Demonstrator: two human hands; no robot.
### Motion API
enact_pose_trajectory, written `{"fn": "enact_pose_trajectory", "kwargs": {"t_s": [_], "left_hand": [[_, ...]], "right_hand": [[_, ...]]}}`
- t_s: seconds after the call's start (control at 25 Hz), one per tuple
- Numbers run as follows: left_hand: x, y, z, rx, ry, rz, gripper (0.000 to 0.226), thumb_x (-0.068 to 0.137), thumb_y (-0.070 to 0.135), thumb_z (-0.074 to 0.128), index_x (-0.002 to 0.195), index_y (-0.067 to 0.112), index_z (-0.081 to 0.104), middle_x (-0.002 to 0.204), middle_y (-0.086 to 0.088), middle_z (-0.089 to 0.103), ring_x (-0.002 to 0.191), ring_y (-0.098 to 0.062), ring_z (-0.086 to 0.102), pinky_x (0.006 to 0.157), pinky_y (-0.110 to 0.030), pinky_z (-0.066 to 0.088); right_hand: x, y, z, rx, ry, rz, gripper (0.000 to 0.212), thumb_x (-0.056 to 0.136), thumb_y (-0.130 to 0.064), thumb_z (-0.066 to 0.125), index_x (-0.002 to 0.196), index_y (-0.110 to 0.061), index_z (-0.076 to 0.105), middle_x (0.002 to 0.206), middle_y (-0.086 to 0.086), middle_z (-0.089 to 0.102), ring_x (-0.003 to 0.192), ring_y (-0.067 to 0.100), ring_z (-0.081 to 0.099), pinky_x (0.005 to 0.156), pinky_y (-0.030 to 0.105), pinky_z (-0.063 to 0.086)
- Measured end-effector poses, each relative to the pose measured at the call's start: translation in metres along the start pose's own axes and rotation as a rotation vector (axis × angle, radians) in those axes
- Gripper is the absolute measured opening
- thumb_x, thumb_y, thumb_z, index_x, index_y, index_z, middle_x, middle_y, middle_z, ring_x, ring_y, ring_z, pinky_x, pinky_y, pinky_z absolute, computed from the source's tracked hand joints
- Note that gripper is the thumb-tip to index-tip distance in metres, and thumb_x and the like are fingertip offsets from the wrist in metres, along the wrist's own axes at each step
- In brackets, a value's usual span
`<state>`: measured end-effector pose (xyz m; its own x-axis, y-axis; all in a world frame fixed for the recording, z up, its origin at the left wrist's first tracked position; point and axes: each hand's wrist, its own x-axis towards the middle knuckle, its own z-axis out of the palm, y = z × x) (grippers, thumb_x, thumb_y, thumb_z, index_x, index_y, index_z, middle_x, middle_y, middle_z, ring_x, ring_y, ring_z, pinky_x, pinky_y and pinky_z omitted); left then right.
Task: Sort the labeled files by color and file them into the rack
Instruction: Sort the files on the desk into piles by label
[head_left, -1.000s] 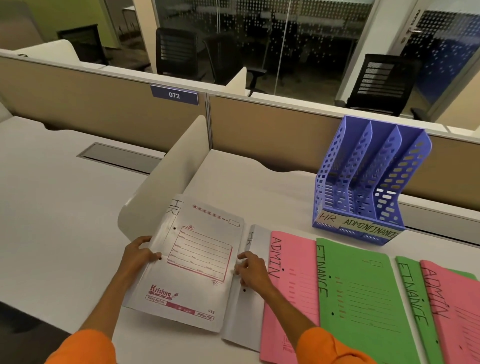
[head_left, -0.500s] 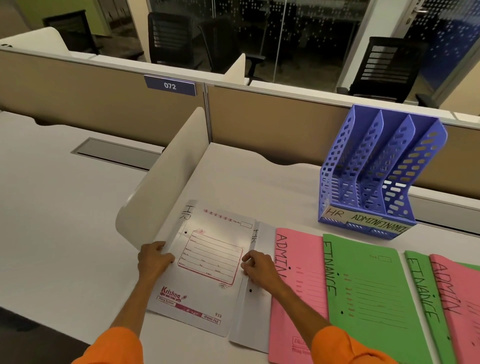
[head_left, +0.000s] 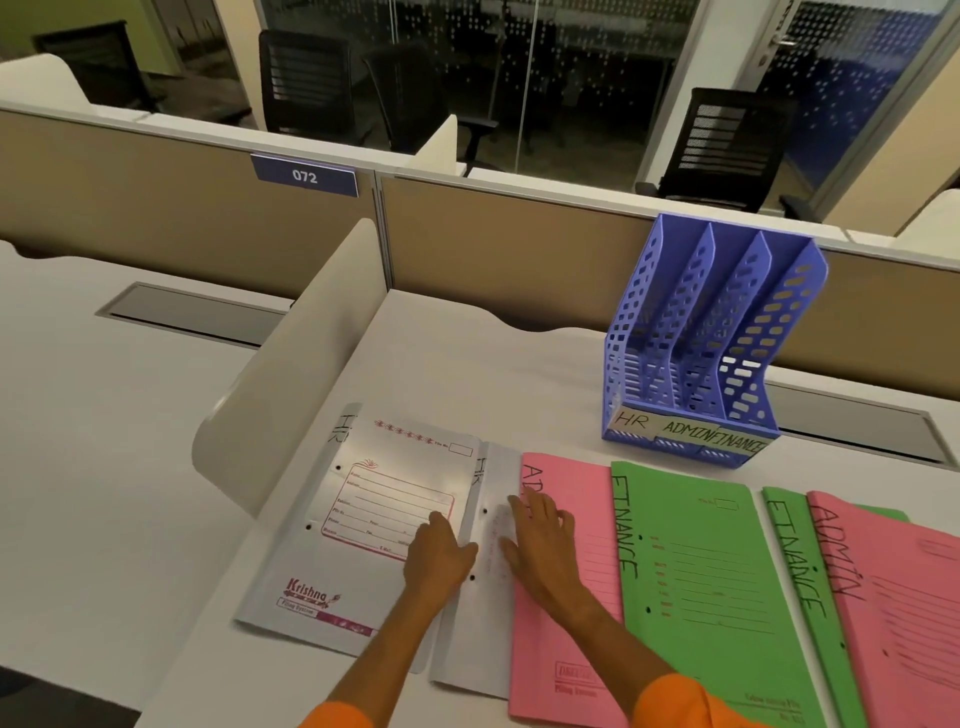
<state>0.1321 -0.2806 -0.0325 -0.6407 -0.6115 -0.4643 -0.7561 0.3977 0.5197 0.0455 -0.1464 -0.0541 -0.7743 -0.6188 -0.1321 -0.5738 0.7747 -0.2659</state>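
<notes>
A row of files lies along the desk's near edge. From the left: a white file marked HR (head_left: 358, 514), a second white HR file (head_left: 485, 618) mostly under its neighbours, a pink ADMIN file (head_left: 571, 613), a green FINANCE file (head_left: 701, 587), another green FINANCE file (head_left: 795, 571) and a pink ADMIN file (head_left: 904, 597). My left hand (head_left: 439, 558) rests flat on the right edge of the first white file. My right hand (head_left: 540, 540) lies flat across the second white file and the pink one. The blue three-slot rack (head_left: 711, 338), labelled HR, ADMIN, FINANCE, stands empty behind the files.
A curved white divider panel (head_left: 301, 364) rises just left of the white files. A beige partition (head_left: 493, 249) with a 072 plate (head_left: 304, 175) runs along the back of the desk. Black office chairs (head_left: 727, 145) stand beyond it.
My left hand has moved from the left edge of the first white file to its right edge, close beside my right hand. My right hand has shifted slightly right onto the pink file.
</notes>
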Motion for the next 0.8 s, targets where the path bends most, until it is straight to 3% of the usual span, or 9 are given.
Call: {"fn": "enact_pose_trajectory", "kwargs": {"t_s": [0.12, 0.2, 0.32, 0.48, 0.64, 0.8], "left_hand": [[-0.002, 0.01, 0.014, 0.051, -0.042, -0.063, 0.065, 0.081, 0.042, 0.074, 0.127, 0.005, 0.047, 0.125, -0.013, 0.058, 0.114, -0.028, 0.06, 0.092, -0.035, 0.054], [-0.004, 0.016, 0.02, 0.088, -0.028, -0.086, 0.065, 0.079, 0.043, 0.076, 0.125, 0.007, 0.049, 0.125, -0.012, 0.058, 0.114, -0.027, 0.06, 0.093, -0.036, 0.054], [-0.009, 0.019, 0.027, 0.153, 0.025, -0.13, 0.071, 0.075, 0.051, 0.077, 0.126, 0.011, 0.049, 0.127, -0.009, 0.056, 0.118, -0.026, 0.057, 0.097, -0.037, 0.05], [-0.008, 0.016, 0.024, 0.051, 0.021, -0.09, 0.071, 0.071, 0.056, 0.078, 0.121, 0.011, 0.054, 0.122, -0.01, 0.056, 0.113, -0.024, 0.058, 0.092, -0.033, 0.053], [-0.016, 0.018, 0.025, -0.114, 0.023, 0.019, 0.06, 0.074, 0.044, 0.081, 0.112, 0.01, 0.049, 0.114, -0.011, 0.061, 0.102, -0.023, 0.064, 0.077, -0.028, 0.056], [-0.028, 0.025, 0.022, -0.201, 0.054, 0.081, 0.048, 0.08, 0.033, 0.08, 0.101, 0.017, 0.04, 0.112, -0.01, 0.066, 0.096, -0.023, 0.069, 0.069, -0.023, 0.055]], "right_hand": [[-0.016, 0.015, 0.008, 0.052, -0.058, 0.184, 0.073, 0.095, -0.048, 0.048, 0.154, -0.021, 0.014, 0.165, 0.008, 0.006, 0.151, 0.034, 0.004, 0.117, 0.062, 0.013], [-0.023, 0.02, 0.012, 0.111, -0.085, 0.248, 0.076, 0.095, -0.054, 0.045, 0.155, -0.022, 0.01, 0.165, 0.007, 0.001, 0.151, 0.036, -0.001, 0.116, 0.065, 0.012], [-0.029, 0.023, 0.014, 0.142, -0.103, 0.251, 0.075, 0.096, -0.059, 0.039, 0.154, -0.022, 0.012, 0.165, 0.007, 0.002, 0.151, 0.035, 0.001, 0.119, 0.063, 0.012], [-0.029, 0.026, 0.008, 0.192, -0.079, 0.255, 0.071, 0.095, -0.059, 0.04, 0.152, -0.022, 0.019, 0.165, 0.005, 0.01, 0.151, 0.03, 0.009, 0.118, 0.06, 0.018], [-0.027, 0.027, 0.002, 0.261, -0.038, 0.276, 0.065, 0.096, -0.057, 0.04, 0.149, -0.023, 0.026, 0.163, 0.002, 0.016, 0.15, 0.026, 0.015, 0.116, 0.061, 0.02], [-0.028, 0.034, 0.002, 0.24, -0.021, 0.301, 0.071, 0.095, -0.064, 0.028, 0.151, -0.021, 0.02, 0.165, 0.005, 0.008, 0.151, 0.031, 0.008, 0.116, 0.066, 0.013]]}}
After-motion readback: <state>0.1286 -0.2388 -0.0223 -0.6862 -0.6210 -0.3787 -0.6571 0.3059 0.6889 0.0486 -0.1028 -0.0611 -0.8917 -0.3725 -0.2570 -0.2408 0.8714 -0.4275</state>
